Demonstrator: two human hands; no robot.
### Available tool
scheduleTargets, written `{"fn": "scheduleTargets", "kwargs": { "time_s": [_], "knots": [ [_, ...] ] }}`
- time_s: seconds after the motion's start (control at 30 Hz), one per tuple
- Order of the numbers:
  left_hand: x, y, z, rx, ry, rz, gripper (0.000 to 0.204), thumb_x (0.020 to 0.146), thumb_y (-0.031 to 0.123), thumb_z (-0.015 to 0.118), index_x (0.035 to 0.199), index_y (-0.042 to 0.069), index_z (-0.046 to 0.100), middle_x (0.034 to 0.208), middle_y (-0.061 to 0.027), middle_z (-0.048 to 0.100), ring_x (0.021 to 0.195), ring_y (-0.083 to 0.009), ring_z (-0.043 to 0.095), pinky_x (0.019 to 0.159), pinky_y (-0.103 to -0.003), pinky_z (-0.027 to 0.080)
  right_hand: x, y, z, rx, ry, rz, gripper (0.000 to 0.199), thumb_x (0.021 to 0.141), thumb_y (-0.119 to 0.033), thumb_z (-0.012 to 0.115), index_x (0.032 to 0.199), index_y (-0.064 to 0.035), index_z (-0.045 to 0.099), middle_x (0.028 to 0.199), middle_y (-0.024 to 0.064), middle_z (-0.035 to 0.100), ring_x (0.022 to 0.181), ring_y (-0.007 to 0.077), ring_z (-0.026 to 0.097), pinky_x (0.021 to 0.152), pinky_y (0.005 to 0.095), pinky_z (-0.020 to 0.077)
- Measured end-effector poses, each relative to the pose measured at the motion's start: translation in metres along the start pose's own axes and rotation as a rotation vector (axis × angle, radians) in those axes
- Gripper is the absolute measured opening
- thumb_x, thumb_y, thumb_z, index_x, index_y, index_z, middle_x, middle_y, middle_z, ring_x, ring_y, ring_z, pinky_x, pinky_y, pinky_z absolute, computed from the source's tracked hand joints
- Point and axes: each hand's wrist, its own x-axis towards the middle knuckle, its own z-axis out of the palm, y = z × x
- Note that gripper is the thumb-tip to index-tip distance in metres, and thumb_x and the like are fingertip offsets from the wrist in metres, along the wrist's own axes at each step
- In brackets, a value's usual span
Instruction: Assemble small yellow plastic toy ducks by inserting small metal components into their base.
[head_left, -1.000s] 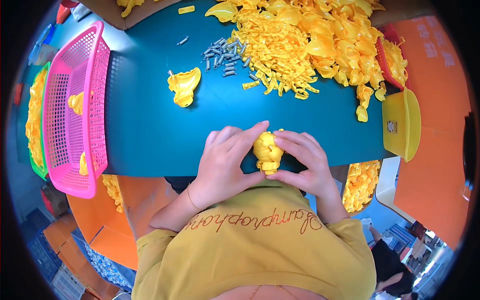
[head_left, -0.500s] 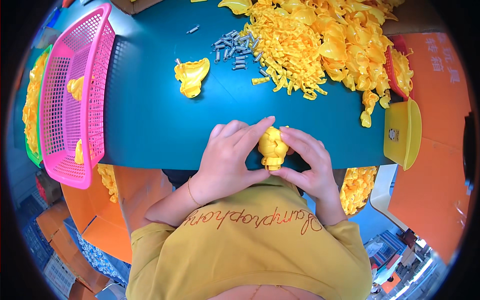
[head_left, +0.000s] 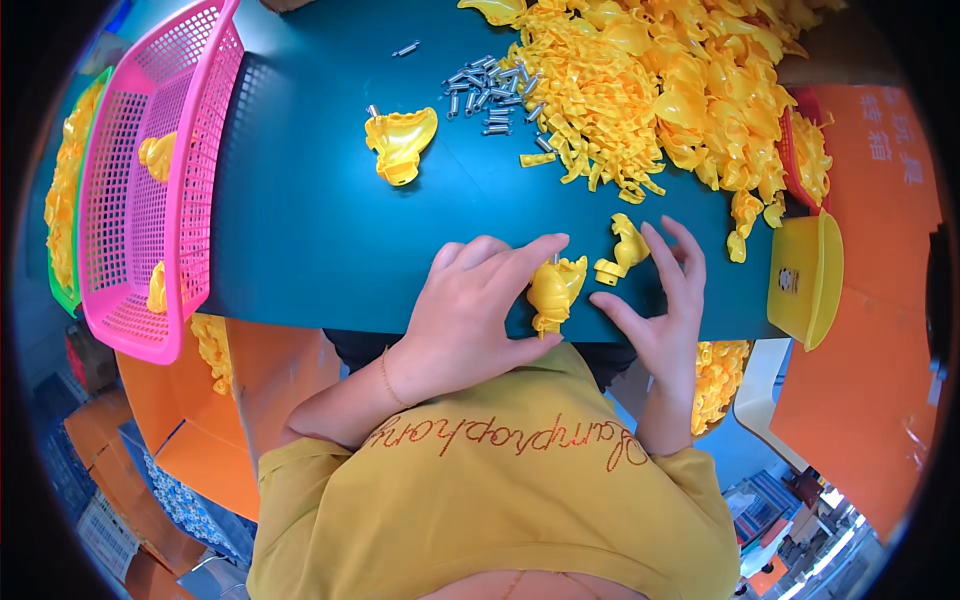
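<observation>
While both hands work at the near edge of the dark teal table [head_left: 330, 230], the scene sorts out as follows.

Left hand: the left hand [head_left: 470, 310] pinches a yellow moulded shell [head_left: 553, 292] between thumb below and forefingers above; the fingers are clamped on it, just above the table edge at about 6 o'clock of the tabletop.

Right hand: the right hand [head_left: 662, 310] lies at 3 o'clock of that shell with fingers spread and loose, thumb pointing toward the shell, fingertips just beside a smaller yellow piece [head_left: 625, 248]; whether they touch it I cannot tell.

Smaller yellow piece: it lies on the table at 1 o'clock of the held shell, close to it but apart.

Loose half shell: another yellow half shell [head_left: 400, 143] lies alone on the table, at 10 o'clock of the left hand, well apart.

Metal pins: a scatter of small grey pins [head_left: 490, 95] lies at 12 o'clock of the hands (beside the big heap).

Heap: a large heap of yellow plastic parts [head_left: 660, 90] fills the far right of the table.

Pink basket: a pink mesh basket [head_left: 190, 120] stands at the table's left end, at 9 o'clock, with a few yellow pieces inside.

Yellow bin: a yellow bin [head_left: 805, 280] hangs at the table's right edge, at 3 o'clock of the right hand.
</observation>
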Motion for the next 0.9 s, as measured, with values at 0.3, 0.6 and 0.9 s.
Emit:
{"fn": "scheduleTargets", "kwargs": {
  "time_s": [0.3,0.6,0.9],
  "knots": [
    [-0.003,-0.005,0.008,0.008,0.073,0.006,0.086,0.067,0.03,0.093,0.145,0.017,0.059,0.098,0.0029,0.067,0.09,-0.0167,0.062,0.078,-0.036,0.041,-0.01,-0.05,0.016,0.597,-0.224,0.201,0.009,0.097,-0.005,0.074,0.096,0.0037,0.073,0.078,0.0038,0.061,0.067,0.0105,0.049,0.057,0.0266,0.0349],
    [-0.005,-0.01,0.003,-0.055,0.032,0.011,0.086,0.067,0.028,0.094,0.145,0.016,0.059,0.097,0.0019,0.067,0.09,-0.0167,0.063,0.08,-0.036,0.043,-0.005,-0.055,0.021,0.585,-0.27,0.173,0.009,0.092,-0.005,0.078,0.096,0.0015,0.074,0.075,0.0038,0.061,0.063,0.0093,0.049,0.055,0.0264,0.0342],
    [-0.001,-0.005,-0.004,-0.044,-0.028,0.004,0.088,0.064,0.023,0.095,0.144,0.017,0.059,0.115,-0.0007,0.069,0.1,-0.024,0.061,0.089,-0.039,0.045,0.004,-0.001,-0.009,0.149,-0.057,0.203,0.056,0.077,-0.016,0.09,0.129,-0.0061,0.071,0.118,0.0068,0.071,0.085,0.0157,0.058,0.069,0.0274,0.0453]
  ]
}}
